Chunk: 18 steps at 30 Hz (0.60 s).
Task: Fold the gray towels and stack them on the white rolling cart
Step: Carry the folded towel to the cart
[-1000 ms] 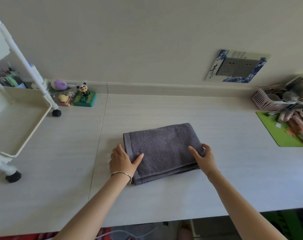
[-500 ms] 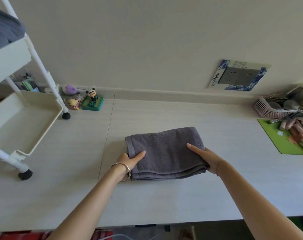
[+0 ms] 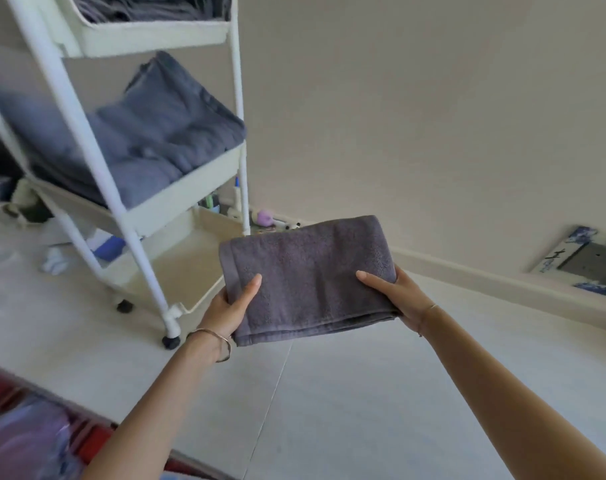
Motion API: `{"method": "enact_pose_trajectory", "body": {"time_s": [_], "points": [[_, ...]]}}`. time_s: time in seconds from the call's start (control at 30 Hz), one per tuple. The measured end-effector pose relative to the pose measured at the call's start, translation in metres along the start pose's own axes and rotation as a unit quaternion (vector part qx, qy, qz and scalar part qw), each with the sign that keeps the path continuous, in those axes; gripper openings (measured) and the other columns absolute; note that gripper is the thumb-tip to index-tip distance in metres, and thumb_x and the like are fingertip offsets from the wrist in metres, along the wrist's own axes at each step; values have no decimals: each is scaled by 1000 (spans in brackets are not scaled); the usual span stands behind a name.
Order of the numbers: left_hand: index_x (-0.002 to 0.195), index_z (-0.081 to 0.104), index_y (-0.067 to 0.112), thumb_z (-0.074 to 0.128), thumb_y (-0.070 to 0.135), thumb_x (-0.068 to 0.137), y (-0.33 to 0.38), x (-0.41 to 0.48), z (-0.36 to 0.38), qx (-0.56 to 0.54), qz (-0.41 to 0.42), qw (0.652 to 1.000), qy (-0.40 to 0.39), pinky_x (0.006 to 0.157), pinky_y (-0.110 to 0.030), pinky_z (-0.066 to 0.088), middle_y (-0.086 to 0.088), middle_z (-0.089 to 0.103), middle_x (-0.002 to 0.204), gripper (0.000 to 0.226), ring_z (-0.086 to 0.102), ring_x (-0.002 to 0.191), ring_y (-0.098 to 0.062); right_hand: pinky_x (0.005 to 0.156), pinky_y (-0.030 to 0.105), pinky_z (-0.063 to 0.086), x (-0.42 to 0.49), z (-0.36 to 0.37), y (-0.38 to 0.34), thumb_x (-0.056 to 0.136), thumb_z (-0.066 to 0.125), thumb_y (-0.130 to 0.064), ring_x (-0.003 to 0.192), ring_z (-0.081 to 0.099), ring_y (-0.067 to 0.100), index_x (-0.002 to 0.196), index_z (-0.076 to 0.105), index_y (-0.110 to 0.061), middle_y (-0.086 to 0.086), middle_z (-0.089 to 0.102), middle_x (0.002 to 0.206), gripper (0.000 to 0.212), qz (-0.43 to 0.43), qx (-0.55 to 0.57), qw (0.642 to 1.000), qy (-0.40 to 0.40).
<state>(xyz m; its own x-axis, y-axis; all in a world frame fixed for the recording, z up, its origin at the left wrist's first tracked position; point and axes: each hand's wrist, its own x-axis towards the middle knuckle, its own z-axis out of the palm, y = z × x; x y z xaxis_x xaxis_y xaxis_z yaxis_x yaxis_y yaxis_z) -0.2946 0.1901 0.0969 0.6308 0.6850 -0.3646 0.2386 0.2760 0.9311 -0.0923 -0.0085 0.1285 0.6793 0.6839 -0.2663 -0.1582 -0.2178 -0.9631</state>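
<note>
A folded gray towel [image 3: 312, 275] hangs in the air above the table, held flat between both hands. My left hand [image 3: 229, 308] grips its left end, thumb on top. My right hand [image 3: 396, 295] grips its right end, thumb on top and fingers underneath. The white rolling cart [image 3: 145, 216] stands on the table to the left of the towel. Its middle shelf carries a pile of folded gray towels [image 3: 138, 143], and more gray towels [image 3: 149, 6] lie on the top shelf. The bottom shelf [image 3: 187, 268] shows bare.
Small toys [image 3: 268, 218] sit by the wall behind the cart. A wall socket plate [image 3: 585, 259] shows at the right. The table's front edge [image 3: 69, 407] runs at lower left, with red cloth below it. Loose items lie left of the cart.
Both hands have lifted the folded towel off the table and carried it up and left toward the cart. The view has swung left, bringing the cart's upper shelves into sight.
</note>
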Motion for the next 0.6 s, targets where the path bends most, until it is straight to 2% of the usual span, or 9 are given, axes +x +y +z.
{"method": "enact_pose_trajectory", "body": {"time_s": [0.13, 0.2, 0.27, 0.3, 0.37, 0.43, 0.53, 0.6], "points": [[123, 54, 17, 67, 66, 60, 12, 4, -28, 10, 17, 997, 71, 92, -32, 46, 4, 62, 115, 81, 59, 104, -17, 86, 35, 55, 45, 42, -14, 64, 84, -37, 101, 67, 15, 121, 56, -23, -1, 68, 113, 65, -24, -28, 998, -41], [125, 52, 18, 70, 73, 52, 13, 11, -39, 12, 24, 994, 110, 93, -31, 46, 5, 62, 118, 93, 58, 105, -15, 84, 33, 55, 73, 65, -19, 63, 85, -37, 101, 66, 14, 119, 57, -24, -2, 68, 113, 64, -40, -53, 996, -63], [129, 48, 19, 70, 79, 43, 12, 18, -45, 5, 21, 988, 152, 96, -37, 47, 4, 60, 121, 108, 58, 108, -18, 86, 33, 55, 100, 88, -22, 66, 84, -36, 101, 65, 13, 119, 56, -24, -4, 67, 113, 62, -53, -84, 992, -83], [132, 45, 17, 69, 78, 45, 11, 20, -45, -2, 14, 985, 173, 97, -39, 47, 2, 59, 123, 108, 57, 110, -20, 88, 33, 54, 110, 97, -22, 66, 84, -36, 102, 64, 13, 120, 55, -23, -4, 66, 113, 63, -61, -104, 989, -90], [135, 40, 12, 73, 64, 63, 7, 30, -44, -16, 16, 977, 212, 93, -30, 45, 0, 55, 127, 94, 54, 112, -21, 91, 31, 51, 131, 116, -21, 66, 83, -38, 104, 61, 12, 123, 55, -22, -6, 64, 115, 66, -84, -148, 979, -111], [133, 38, 9, 70, 51, 74, 3, 37, -37, -12, 16, 971, 238, 81, -21, 41, 2, 52, 121, 79, 52, 108, -19, 90, 25, 48, 147, 133, -21, 67, 82, -40, 105, 59, 11, 122, 56, -20, -8, 63, 114, 64, -116, -193, 966, -127], [125, 44, 9, 72, 44, 76, -2, 52, -32, -16, 20, 955, 294, 85, -23, 36, 4, 53, 110, 67, 51, 104, -14, 86, 26, 47, 178, 159, -18, 70, 80, -41, 101, 59, 14, 112, 57, -20, -6, 63, 107, 52, -160, -240, 941, -175], [114, 49, 11, 75, 43, 73, -1, 62, -33, -32, 48, 938, 342, 86, -22, 36, 6, 55, 106, 58, 54, 106, -14, 87, 27, 48, 193, 172, -21, 70, 78, -44, 101, 59, 15, 116, 57, -19, -3, 63, 109, 56, -178, -251, 931, -195]]}}
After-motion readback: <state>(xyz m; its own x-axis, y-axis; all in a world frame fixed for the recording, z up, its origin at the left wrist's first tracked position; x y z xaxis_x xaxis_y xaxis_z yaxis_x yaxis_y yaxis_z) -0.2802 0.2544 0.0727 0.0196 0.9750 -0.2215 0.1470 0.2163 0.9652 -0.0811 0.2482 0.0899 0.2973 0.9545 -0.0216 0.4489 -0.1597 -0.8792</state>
